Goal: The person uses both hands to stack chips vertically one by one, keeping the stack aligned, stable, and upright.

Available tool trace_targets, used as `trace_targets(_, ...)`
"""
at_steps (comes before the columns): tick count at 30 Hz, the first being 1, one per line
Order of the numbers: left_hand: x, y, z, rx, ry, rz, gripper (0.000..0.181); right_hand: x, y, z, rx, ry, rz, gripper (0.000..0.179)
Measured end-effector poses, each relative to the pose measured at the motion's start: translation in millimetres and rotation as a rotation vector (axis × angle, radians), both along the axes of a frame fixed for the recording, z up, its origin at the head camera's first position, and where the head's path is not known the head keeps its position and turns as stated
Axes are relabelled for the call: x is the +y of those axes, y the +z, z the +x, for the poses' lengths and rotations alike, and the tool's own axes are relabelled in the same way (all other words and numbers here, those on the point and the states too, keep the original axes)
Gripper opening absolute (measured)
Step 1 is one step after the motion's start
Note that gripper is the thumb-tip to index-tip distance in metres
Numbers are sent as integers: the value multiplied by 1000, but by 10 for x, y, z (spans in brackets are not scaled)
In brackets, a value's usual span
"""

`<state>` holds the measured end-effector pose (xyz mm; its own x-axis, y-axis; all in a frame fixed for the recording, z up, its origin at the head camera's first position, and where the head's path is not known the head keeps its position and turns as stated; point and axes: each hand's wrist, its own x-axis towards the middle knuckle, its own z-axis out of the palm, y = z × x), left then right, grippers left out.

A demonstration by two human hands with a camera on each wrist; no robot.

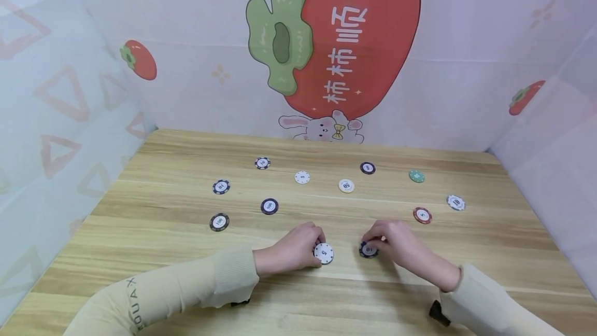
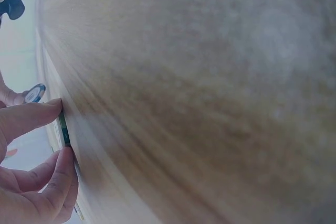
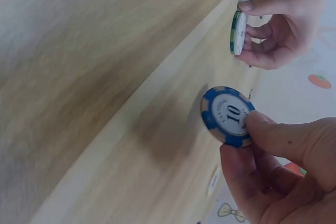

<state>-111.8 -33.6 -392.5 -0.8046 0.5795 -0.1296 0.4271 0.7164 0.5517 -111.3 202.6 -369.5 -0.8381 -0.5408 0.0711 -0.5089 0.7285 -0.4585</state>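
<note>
Near the middle of the wooden table (image 1: 298,299), my left hand (image 1: 295,249) pinches a white poker chip marked 5 (image 1: 324,253) by its edges, thumb on the near side and fingers on the far side. Seen edge-on in the right wrist view, a green band (image 3: 233,35) runs below the white face. To the right, my right hand (image 1: 396,240) holds a blue poker chip marked 10 (image 3: 227,115) between thumb and fingers. That chip is tilted, its face turned to the right wrist camera. A short gap separates the two hands.
Loose chips lie spread beyond the hands. On the left are a black 100 chip (image 1: 219,222) and a purple 500 chip (image 1: 269,206). Toward the right lie a red chip (image 1: 422,215), a green chip (image 1: 417,176) and a white-and-grey 10 chip (image 1: 456,202). Printed cloth (image 1: 196,92) encloses the table's back and sides.
</note>
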Motion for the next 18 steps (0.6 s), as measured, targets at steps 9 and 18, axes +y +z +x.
trace_targets(9, 4, -4, -7, -3, -1, -10, 33, -71, -69, -35, -134, -108, -99, 10)
trace_targets(18, 1, -5, -16, -21, 1, -12, 33, -209, -91, -45, -443, -176, -326, 14)
